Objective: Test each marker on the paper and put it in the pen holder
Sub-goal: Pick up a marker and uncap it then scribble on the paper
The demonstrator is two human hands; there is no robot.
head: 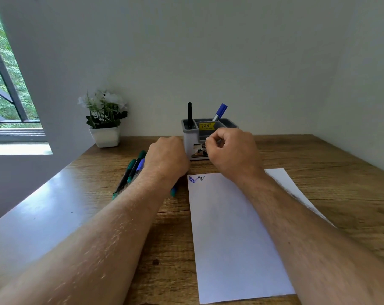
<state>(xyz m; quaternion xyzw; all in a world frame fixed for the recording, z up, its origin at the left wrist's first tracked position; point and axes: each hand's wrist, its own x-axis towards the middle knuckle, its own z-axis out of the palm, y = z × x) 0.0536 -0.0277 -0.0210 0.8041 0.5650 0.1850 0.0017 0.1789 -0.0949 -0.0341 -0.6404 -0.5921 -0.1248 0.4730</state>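
Left hand (pixel 167 157) curls over loose markers (pixel 133 168), grip hidden; right hand (pixel 231 150) loosely fisted, contents unclear, near pen holder (pixel 187 142) — careless reach could topple it.

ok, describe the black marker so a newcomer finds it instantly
Start at the grey pen holder against the wall, behind the two hands. The black marker stands upright in its left compartment. The only other marker in the holder, the blue marker, leans right in a compartment further right.
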